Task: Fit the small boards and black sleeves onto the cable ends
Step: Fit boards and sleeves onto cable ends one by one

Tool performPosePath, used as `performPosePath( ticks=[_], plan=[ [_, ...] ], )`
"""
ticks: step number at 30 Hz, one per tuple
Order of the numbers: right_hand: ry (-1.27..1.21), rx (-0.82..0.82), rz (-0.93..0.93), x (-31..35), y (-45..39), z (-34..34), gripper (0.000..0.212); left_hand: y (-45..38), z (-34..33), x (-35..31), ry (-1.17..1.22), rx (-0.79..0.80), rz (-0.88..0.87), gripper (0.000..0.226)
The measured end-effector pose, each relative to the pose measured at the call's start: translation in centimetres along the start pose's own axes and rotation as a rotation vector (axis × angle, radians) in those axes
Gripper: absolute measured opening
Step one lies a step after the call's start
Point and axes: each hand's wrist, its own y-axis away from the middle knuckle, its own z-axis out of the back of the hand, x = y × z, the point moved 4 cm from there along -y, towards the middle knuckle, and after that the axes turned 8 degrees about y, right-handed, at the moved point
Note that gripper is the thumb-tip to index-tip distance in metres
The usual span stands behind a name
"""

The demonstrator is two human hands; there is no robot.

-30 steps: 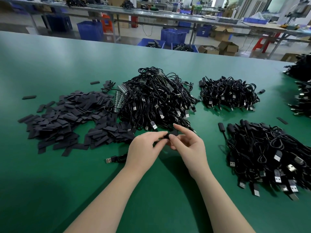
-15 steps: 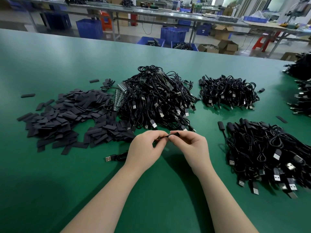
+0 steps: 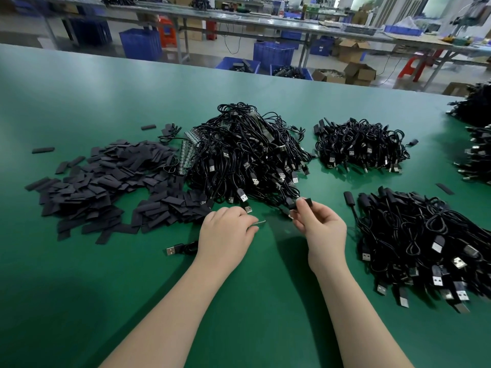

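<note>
Head view: cable piles (image 3: 247, 155) and loose sleeves (image 3: 106, 181) crowd the green table (image 3: 79, 102) beyond my hands. My right hand (image 3: 322, 229) pinches a black sleeve (image 3: 300, 202) on a cable end; my left hand (image 3: 225, 235), fingers curled, grips a thin cable (image 3: 259, 222). Half a second ago both hands met; they're apart.

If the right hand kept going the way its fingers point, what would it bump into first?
Probably the big middle cable pile: the right hand, pinching a black sleeve, points up-left at its near edge. Depth is unclear.
</note>
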Motion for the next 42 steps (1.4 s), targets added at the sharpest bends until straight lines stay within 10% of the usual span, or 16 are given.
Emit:
performPosePath(
  ticks=[15, 42],
  plan=[
    [-0.045, 0.255, -0.072, -0.2, 1.4, -2.5, 0.011, 0.4, 1.3, -1.0, 0.318, -0.178, -0.021, 0.016],
    [0.001, 0.169, 0.085, 0.6, 1.5, -2.1, 0.019, 0.2, 0.9, -0.8, 0.544, -0.173, 0.017, 0.024]
  ],
)
